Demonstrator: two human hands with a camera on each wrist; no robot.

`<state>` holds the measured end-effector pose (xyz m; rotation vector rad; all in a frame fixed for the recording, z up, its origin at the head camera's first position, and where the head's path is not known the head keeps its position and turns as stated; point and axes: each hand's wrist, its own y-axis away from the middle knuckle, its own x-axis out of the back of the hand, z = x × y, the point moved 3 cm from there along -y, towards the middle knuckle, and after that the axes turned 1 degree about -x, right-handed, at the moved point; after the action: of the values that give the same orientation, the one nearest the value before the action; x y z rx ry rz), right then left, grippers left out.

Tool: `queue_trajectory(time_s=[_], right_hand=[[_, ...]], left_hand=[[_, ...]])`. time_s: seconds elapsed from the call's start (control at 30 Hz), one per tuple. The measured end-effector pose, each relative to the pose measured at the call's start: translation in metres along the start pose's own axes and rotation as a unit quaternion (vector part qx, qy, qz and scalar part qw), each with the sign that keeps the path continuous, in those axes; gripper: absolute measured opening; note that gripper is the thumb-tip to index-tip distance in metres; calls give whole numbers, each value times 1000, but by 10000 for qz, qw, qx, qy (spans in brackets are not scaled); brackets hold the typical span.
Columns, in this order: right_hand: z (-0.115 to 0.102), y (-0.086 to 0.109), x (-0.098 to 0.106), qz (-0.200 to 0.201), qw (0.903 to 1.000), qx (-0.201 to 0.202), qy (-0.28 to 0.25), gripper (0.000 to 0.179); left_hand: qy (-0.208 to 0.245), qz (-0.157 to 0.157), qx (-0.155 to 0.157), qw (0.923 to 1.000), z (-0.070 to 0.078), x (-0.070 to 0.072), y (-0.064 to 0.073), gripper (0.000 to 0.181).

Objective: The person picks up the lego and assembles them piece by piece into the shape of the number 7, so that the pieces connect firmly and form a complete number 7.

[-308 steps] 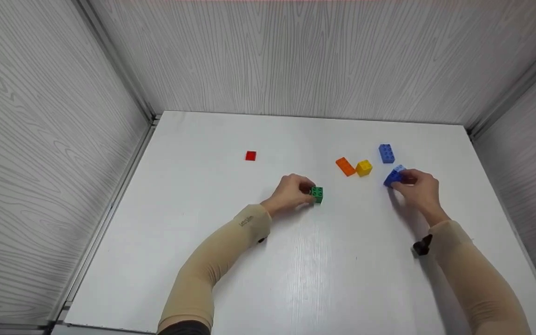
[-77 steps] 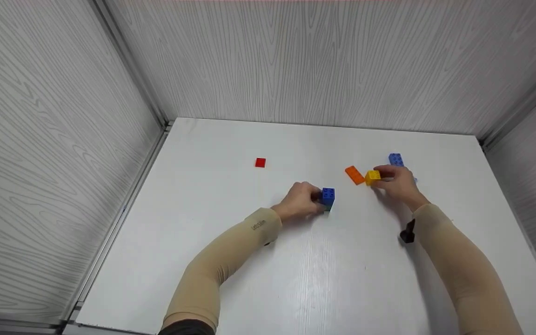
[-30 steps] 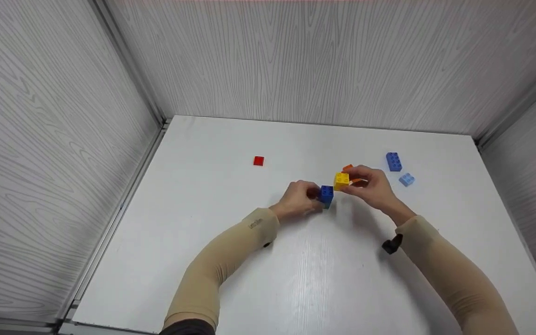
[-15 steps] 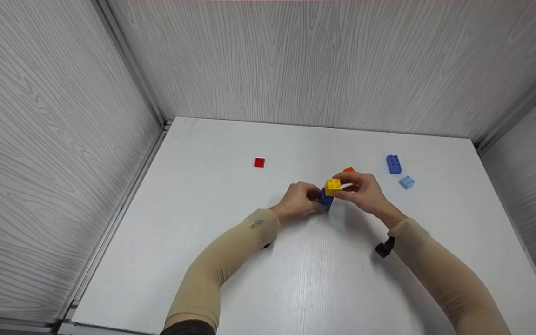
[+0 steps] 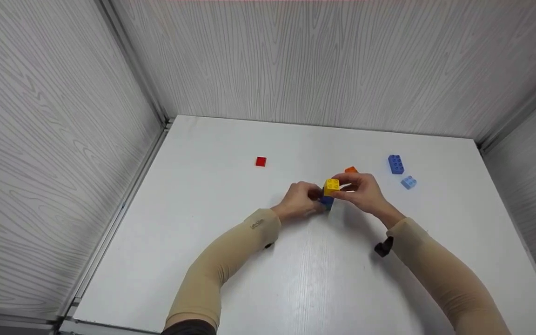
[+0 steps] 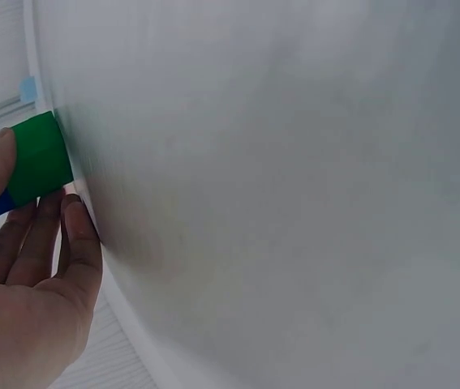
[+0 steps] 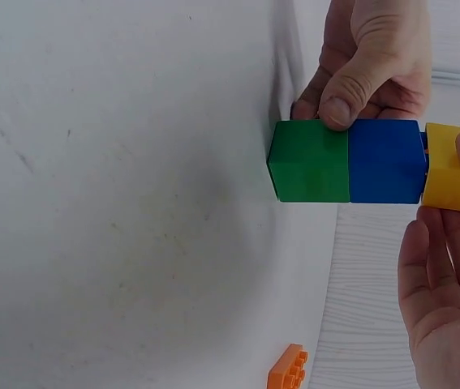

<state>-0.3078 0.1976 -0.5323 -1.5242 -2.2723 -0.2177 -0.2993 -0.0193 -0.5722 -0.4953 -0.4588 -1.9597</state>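
My left hand (image 5: 299, 200) grips a two-brick stack standing on the table. In the right wrist view the green brick (image 7: 311, 166) is the lower one and the dark blue brick (image 7: 388, 162) sits on it, with the left thumb near their seam. My right hand (image 5: 365, 191) pinches a yellow brick (image 5: 331, 187) between thumb and fingers right at the top of the blue brick. The yellow brick is slightly tilted, and a narrow gap with studs shows between the two. In the left wrist view the green brick (image 6: 41, 158) meets the table.
Behind my right hand lies an orange brick (image 5: 351, 170), partly hidden. A medium blue brick (image 5: 395, 164) and a light blue brick (image 5: 408, 182) lie at the right, a flat red piece (image 5: 260, 161) at the back left. Panels (image 5: 296, 60) wall in the white table (image 5: 193, 186).
Earlier my left hand held only the green brick; the dark blue brick then came onto it. My right hand has picked up the yellow brick and carried it left to the stack's top.
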Motion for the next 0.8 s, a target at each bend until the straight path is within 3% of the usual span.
queue_trajectory(time_s=[0.4, 0.6, 0.8], right_hand=[[-5, -2, 4, -73, 9985, 11, 535, 38], [-3, -7, 6, -191, 9974, 119, 682, 38], [2, -8, 6, -184, 9988, 121, 430, 38]], left_hand=[[-116, 26, -19, 9999, 4, 0, 0, 37], [-114, -3, 168, 9998, 5, -1, 0, 37], [-27, -43, 270, 9996, 3, -2, 0, 39]])
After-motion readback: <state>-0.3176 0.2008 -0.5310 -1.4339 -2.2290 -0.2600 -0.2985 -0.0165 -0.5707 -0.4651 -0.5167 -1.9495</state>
